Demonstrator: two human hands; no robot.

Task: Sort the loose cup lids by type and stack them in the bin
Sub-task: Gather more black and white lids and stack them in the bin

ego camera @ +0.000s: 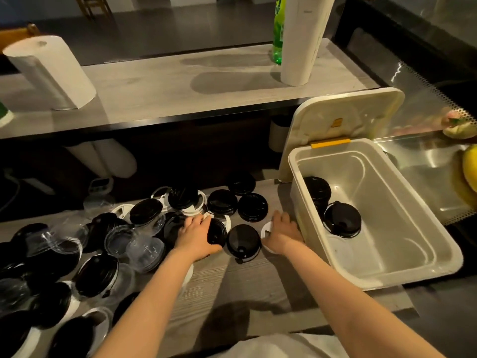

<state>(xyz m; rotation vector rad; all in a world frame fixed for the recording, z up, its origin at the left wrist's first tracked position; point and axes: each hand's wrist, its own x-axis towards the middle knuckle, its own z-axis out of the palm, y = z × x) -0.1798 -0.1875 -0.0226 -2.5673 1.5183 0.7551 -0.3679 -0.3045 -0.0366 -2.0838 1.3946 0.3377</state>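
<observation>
Counter: grey wood-grain worktop (245,280); loose lids (251,207), black, clear and white, heaped on its left.
Left hand (197,235): fingers curled round a black lid (216,231).
Right hand (282,232): on a white lid (266,228); its grip cannot be told.
Bin (293,161): white, flap open, at the right, holding black stacks (342,219).
Shelf (160,83): paper towel roll (51,73), green bottle (278,34).

One white bin (387,228) holds two visible lids, a rear lid (317,188) and a front lid (342,220). On the tabletop (245,285), black lids (252,207), clear lids (118,239) and white lids (265,229) overlap beyond counting. Two paper towel rolls (49,73) and one green bottle (278,29) stand on the shelf (167,83).
</observation>
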